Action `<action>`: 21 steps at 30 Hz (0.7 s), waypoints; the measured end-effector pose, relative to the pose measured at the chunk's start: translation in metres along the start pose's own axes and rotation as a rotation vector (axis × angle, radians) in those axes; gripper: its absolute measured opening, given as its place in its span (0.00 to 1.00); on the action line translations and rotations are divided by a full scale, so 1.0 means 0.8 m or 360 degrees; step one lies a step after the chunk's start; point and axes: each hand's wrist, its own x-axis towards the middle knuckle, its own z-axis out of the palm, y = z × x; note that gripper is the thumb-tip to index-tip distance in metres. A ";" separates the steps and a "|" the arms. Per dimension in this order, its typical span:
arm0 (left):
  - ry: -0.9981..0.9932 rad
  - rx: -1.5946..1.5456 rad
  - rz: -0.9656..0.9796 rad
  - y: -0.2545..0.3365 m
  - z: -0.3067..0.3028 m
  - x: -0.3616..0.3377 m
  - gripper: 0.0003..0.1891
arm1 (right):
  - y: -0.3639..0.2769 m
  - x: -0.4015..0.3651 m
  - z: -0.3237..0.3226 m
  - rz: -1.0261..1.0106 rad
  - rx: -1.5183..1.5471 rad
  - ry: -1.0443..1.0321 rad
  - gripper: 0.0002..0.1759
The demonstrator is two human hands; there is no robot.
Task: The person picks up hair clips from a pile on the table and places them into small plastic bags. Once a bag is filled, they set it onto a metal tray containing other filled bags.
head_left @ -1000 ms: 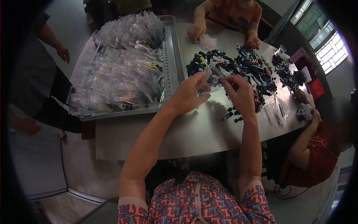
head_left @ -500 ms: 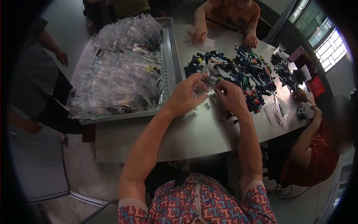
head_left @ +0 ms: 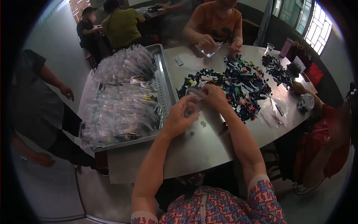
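A clear plastic bag (head_left: 193,98) is held between both hands over the metal table. My left hand (head_left: 179,116) curls round its lower part, fingers closed. My right hand (head_left: 213,96) pinches its upper edge with bent fingers. What lies inside the bag is too small to tell. Just beyond the hands spreads a pile of small dark, white and coloured clip-like pieces (head_left: 238,84). A few small loose pieces (head_left: 203,123) lie on the table below the hands.
A large metal tray (head_left: 169,80) heaped with filled clear bags (head_left: 119,110) stands at left. Across the table (head_left: 179,158) a person in orange (head_left: 220,22) handles a bag. Flat bags (head_left: 274,114) lie at right, near a co-worker in red. Another person stands at far left.
The view has tilted upward, showing more people at the back. My right hand has moved from beside the bag onto its upper edge. The person opposite now holds up a bag.
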 end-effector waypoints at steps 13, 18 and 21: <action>0.0001 0.0023 0.0001 0.002 0.002 -0.001 0.30 | 0.037 -0.003 -0.045 0.0149 0.1039 -0.0283 0.11; -0.0013 -0.0052 -0.0035 0.002 0.002 -0.001 0.30 | 0.042 -0.001 -0.039 0.0131 0.1052 -0.0277 0.11; -0.0012 -0.0064 -0.0073 0.000 0.002 -0.001 0.31 | 0.041 -0.002 -0.039 0.0174 0.1074 -0.0293 0.12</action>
